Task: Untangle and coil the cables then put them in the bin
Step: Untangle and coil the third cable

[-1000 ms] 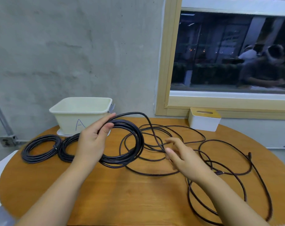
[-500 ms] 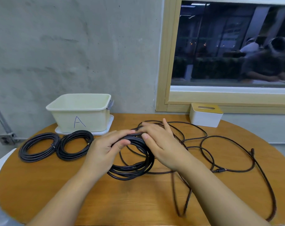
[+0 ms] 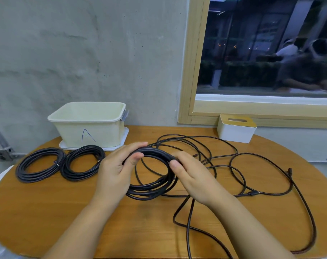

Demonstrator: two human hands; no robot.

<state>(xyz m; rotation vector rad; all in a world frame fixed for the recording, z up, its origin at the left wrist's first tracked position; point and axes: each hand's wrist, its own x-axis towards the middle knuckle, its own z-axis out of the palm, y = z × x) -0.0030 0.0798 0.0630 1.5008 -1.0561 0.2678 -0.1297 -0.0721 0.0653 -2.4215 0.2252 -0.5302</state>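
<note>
I hold the half-wound black cable coil (image 3: 153, 176) in both hands over the middle of the round wooden table (image 3: 46, 212). My left hand (image 3: 117, 171) grips the coil at about its 10 o'clock: fingers curl over the top of the bundle and the thumb presses from the near side, so the turns stay stacked and cannot spring apart. My right hand (image 3: 192, 176) pinches the bundle at about its 2 o'clock, fingers wrapped behind and thumb on the near side; judged, this is where the next turn is laid in. The coil's lower arc rests on or just above the wood; I cannot tell which.

The loose cable tail (image 3: 233, 156) sprawls from the coil toward 1 to 5 o'clock of the table, crossing itself several times, with a connector (image 3: 253, 193) at 3 o'clock. Slack lies on the feeding side, which suits drawing it in with the right hand.

Two finished coils, the far-left coil (image 3: 24, 169) and the second coil (image 3: 71, 169), lie flat side by side at 9 to 10 o'clock, just in front of the cream bin marked "A" (image 3: 106, 136). Judged: parked there for a single transfer. The bin stands on a white tray (image 3: 126, 133) at 11 o'clock and looks empty from here. A white tissue box (image 3: 235, 131) stands at 1 o'clock.

Risk: the tail's crossings may snag as they are drawn in.
</note>
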